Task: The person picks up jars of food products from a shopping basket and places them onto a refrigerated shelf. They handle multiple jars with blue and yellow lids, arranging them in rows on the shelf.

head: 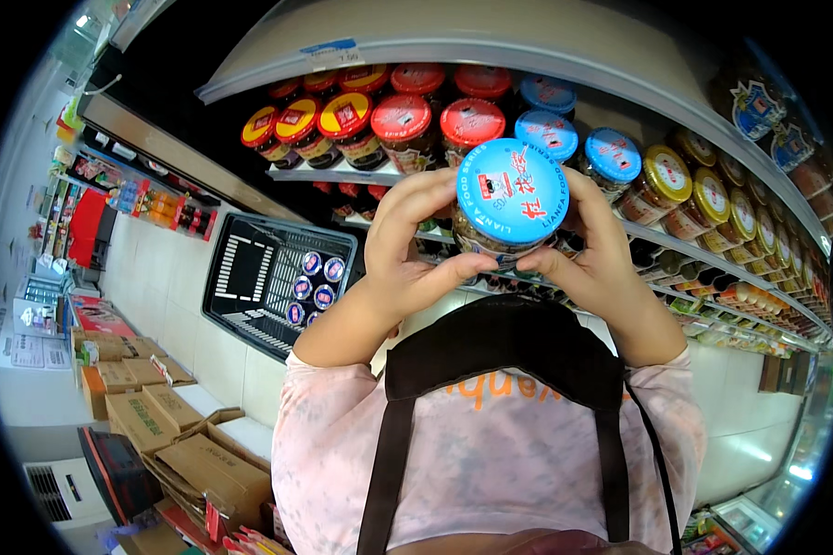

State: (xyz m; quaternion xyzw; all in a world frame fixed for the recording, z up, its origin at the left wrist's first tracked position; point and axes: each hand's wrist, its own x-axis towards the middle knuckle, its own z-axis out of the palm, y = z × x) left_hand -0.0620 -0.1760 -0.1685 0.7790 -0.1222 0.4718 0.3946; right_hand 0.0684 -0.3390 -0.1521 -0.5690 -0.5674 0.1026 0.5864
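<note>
Between my two hands is a glass jar with a blue lid (pixel 512 191), held up in front of the shelf with its lid toward me. My left hand (pixel 409 232) grips its left side, and my right hand (pixel 592 232) its right side. Both thumbs meet the near side of the jar under the lid. Just beyond stand more blue-lidded jars (pixel 612 154). Red-lidded jars (pixel 401 118) and red-and-yellow-lidded jars (pixel 346 115) line the shelf to the left, while gold-lidded jars (pixel 668 173) fill it to the right. The lid bears printed writing.
A dark plastic shopping basket (pixel 244 305) on the tiled floor (pixel 173 270) holds several cans or jars with blue-and-silver tops (pixel 323 296). An upper shelf edge (pixel 472 54) overhangs the jars. Cardboard boxes (pixel 208 472) are stacked at lower left. Bottled drinks (pixel 161 207) stand farther off.
</note>
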